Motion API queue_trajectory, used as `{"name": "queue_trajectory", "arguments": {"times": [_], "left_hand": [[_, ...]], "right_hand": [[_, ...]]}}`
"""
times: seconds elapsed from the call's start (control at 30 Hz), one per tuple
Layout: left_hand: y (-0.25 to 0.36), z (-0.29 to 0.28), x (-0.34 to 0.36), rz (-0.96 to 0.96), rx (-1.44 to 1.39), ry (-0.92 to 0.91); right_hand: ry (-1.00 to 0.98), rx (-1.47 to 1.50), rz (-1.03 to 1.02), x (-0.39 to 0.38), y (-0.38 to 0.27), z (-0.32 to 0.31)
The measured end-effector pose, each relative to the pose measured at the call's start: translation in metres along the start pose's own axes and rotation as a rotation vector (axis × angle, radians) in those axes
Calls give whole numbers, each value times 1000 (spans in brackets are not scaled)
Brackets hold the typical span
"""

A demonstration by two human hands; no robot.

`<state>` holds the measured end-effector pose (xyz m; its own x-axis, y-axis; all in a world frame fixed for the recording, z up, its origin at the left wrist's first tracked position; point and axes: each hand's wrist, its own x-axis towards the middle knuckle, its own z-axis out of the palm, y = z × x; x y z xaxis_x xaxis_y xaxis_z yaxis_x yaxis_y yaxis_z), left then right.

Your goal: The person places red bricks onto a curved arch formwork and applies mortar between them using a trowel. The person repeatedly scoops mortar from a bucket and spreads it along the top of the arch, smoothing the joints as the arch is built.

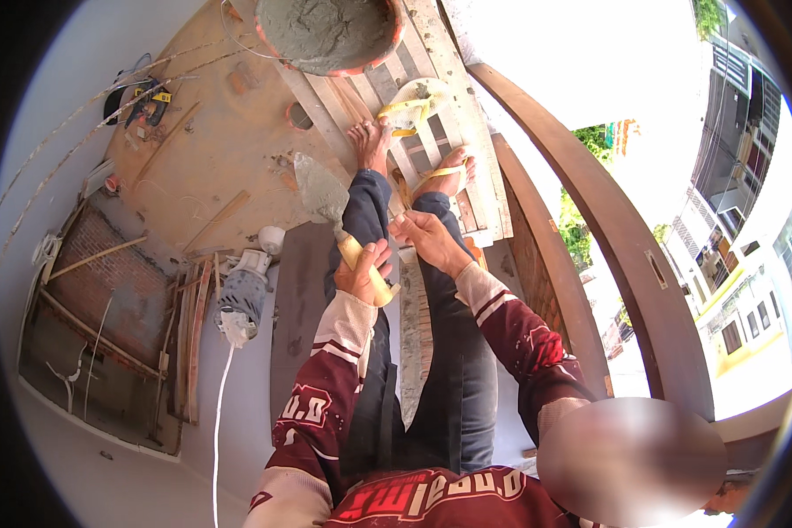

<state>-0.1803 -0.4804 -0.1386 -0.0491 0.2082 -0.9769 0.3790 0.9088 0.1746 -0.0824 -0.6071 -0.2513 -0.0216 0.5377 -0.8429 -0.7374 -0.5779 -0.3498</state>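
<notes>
My left hand [362, 272] is closed around the pale yellow handle of a trowel [323, 188]. The trowel's pointed blade is grey with mortar and tips up and away to the left, over the lower part of my left leg. Close by on the right, my right hand [431, 243] hangs above my right shin with thumb and fingertips pinched together. Whatever is in that pinch is too small to make out. Beyond my feet stands an orange-red tub [402, 31] filled with wet grey mortar [326, 33].
My feet rest on a slatted wooden platform [352, 95], one beside a yellow-strapped sandal [411, 106]. A grey motor-like machine [243, 295] with a white cord is at left, near leaning planks [194, 343]. Brown wooden frames [581, 207] border a bright opening at right.
</notes>
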Motion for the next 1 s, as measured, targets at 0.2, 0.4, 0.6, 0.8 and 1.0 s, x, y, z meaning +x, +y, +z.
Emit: {"name": "queue_trajectory", "arguments": {"times": [0.2, 0.4, 0.6, 0.8, 1.0], "left_hand": [[5, -6, 26, 24, 24, 15], [2, -12, 39, 25, 102, 1], [-2, -12, 42, -42, 88, 9], [-7, -2, 44, -51, 129, 12], [-12, 2, 57, -65, 144, -9]], "right_hand": [[707, -490, -17, 183, 57, -31], [908, 55, -127, 261, 93, -19], [1017, -83, -72, 247, 61, -10], [963, -132, -435, 149, -33, -102], [1524, -110, -999, 40, -192, -214]]}}
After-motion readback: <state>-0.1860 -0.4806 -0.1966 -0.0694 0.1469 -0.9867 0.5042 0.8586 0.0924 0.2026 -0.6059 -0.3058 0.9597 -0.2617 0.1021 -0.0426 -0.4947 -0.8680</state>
